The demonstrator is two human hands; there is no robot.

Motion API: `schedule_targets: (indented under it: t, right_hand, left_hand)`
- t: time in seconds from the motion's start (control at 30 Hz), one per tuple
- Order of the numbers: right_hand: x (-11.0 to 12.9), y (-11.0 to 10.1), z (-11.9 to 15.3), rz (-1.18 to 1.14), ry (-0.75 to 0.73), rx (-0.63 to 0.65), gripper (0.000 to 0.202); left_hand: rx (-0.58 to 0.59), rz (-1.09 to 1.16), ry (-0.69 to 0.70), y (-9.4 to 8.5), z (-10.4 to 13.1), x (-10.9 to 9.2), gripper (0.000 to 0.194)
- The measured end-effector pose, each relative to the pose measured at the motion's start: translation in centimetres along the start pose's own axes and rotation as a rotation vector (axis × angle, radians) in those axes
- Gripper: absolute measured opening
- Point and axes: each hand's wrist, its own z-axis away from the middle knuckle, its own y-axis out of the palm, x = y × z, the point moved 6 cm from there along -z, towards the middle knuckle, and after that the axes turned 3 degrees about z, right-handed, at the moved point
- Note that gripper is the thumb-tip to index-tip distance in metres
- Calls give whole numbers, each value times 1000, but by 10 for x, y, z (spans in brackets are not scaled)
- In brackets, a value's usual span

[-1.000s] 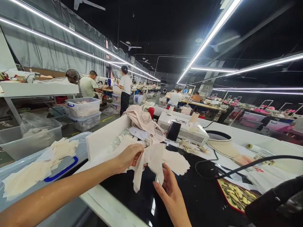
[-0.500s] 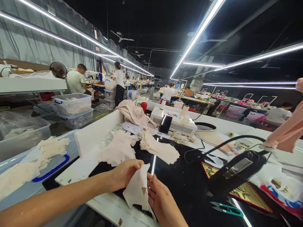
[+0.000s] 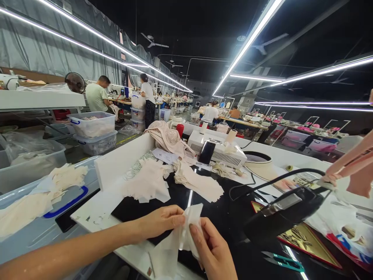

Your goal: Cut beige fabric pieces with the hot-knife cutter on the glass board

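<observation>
Between my two hands, over the front of the black tabletop [image 3: 230,217], is a pale cream fabric piece [image 3: 167,252]. My left hand [image 3: 163,222] pinches its upper left part between thumb and fingers. On its right side my right hand [image 3: 214,247] grips the cloth, thumb in front. The fabric stands up in a fold between the hands and hangs down below the left one. Beyond them lie two stacks of similar cut pieces, one at the left [image 3: 148,181] and one in the middle [image 3: 198,181].
Teal thread snips [image 3: 284,261] and a tray of small metal parts [image 3: 305,243] lie right, beside a black device [image 3: 279,214]. A phone [image 3: 206,152] leans on a white machine [image 3: 217,146]. A blue-handled bin lid [image 3: 67,202] with fabric is left. Several people work farther back.
Both hands have moved slightly right with the fabric. My right hand has closed on the cloth, which is now folded up between the hands. The view has shifted a little.
</observation>
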Motion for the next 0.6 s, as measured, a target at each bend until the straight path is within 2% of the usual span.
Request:
schedule_targets:
  t: [0.13,0.27,0.37,0.47,0.6]
  right_hand:
    - [13,3,5,84,-75,6,48]
    - [12,-4,7,71,-1,-19,51]
    - [11,-5,9,22,57,-10,53]
    - [10,1,10,-88,92,40,54]
    - [-1,18,13,-267,154,194,58]
  left_hand:
    - [15,102,23,9,-1,-4,64]
    - [-59,82,28,5,3,-8,57]
    - [-81,-42,103,1,9,-18,52]
    - [-104,-191,174,1,16,-31,45]
    - [-147,-313,224,4,24,-49,42]
